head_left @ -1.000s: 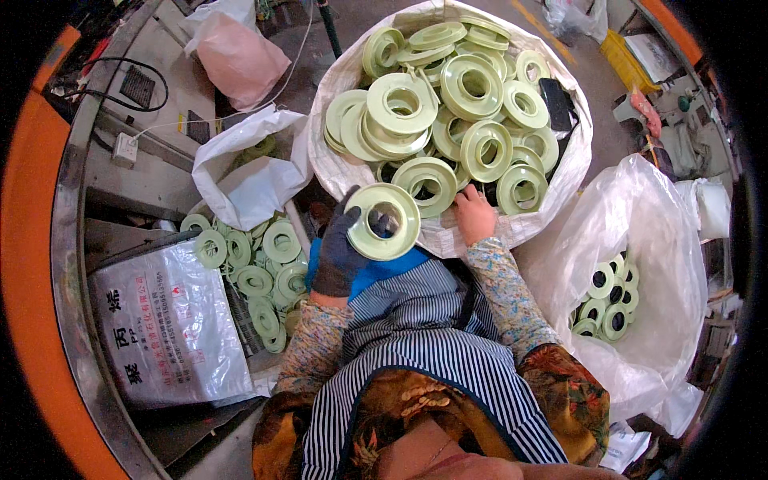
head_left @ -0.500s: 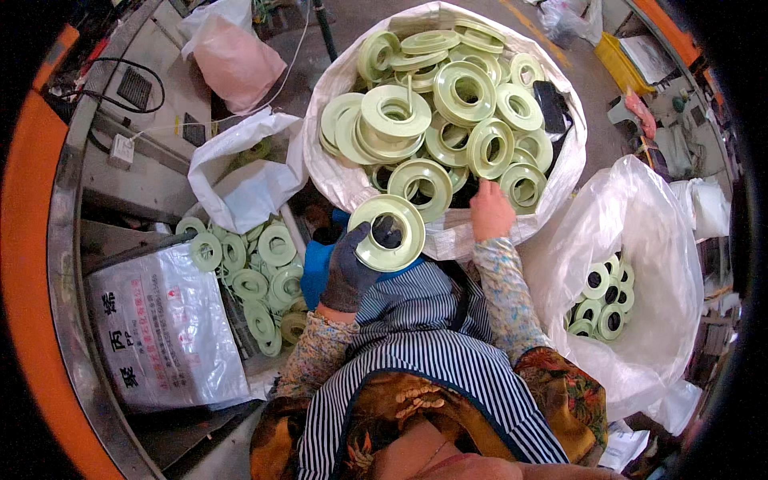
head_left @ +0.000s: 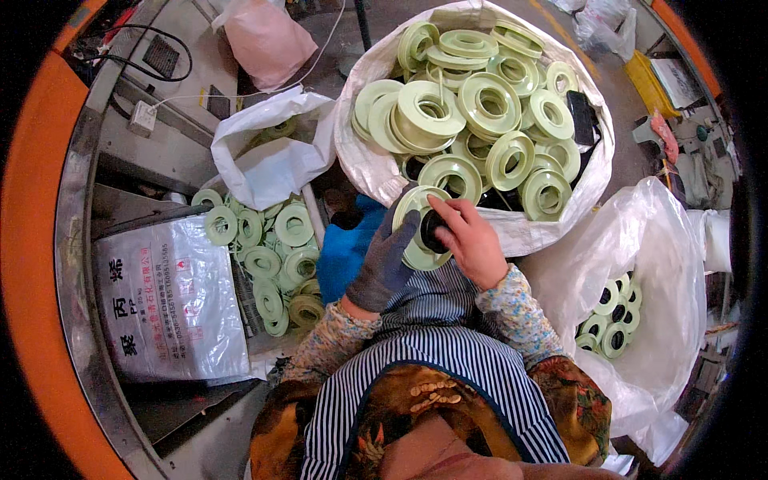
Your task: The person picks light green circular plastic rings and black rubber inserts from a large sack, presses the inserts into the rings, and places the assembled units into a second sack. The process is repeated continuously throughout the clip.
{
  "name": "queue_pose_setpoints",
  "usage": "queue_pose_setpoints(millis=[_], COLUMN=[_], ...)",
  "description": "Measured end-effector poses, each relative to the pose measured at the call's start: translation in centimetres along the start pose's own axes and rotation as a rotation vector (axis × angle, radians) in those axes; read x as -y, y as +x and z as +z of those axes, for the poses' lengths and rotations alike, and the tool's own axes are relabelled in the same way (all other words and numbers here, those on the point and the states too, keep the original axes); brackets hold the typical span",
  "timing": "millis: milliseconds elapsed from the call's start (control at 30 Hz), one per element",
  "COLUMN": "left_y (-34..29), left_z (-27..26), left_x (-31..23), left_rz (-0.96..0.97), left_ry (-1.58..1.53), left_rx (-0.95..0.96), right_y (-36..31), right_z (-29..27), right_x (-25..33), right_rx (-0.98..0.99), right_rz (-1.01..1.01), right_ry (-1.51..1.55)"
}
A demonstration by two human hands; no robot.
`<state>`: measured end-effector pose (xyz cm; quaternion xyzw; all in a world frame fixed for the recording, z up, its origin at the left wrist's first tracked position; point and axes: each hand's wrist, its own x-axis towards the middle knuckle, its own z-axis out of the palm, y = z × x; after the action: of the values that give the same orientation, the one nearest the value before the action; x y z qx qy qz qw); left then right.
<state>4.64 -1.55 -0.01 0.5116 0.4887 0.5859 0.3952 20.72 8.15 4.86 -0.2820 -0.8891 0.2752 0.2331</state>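
My left hand, in a grey glove, grips a pale green plastic flanged ring in front of my apron. The ring is tilted, with its round opening toward my right hand. My bare right hand has its fingers closed on a small black round piece at the ring's middle; its fingertips also touch the ring's face. Whether the black piece sits inside the opening or just against it, I cannot tell. Just beyond both hands, a large white sack holds a heap of similar green rings.
At the right stands a translucent plastic bag with green rings that have dark centres. Loose green rings lie at the left, beside a printed white sack and a smaller open white bag. A yellow crate stands far right.
My right hand has come from the big sack's near edge to the ring and now holds the black piece against it. My left hand has turned the ring and shifted it right in view.
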Motion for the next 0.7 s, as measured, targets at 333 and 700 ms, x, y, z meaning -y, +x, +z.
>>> queue_pose_setpoints(millis=[333,700], left_y=[0.6,0.3], left_z=[-0.1,0.0], left_x=[-0.8,-1.6], left_rz=[0.029,0.066], left_ry=[0.056,0.222], left_rx=[0.033,0.02], right_y=[-0.5,-0.6], right_z=[-1.0,-0.3], right_x=[0.0,-0.9], right_rx=[0.188,0.192], right_rz=[-0.089,-0.139], right_ry=[-0.028,0.028])
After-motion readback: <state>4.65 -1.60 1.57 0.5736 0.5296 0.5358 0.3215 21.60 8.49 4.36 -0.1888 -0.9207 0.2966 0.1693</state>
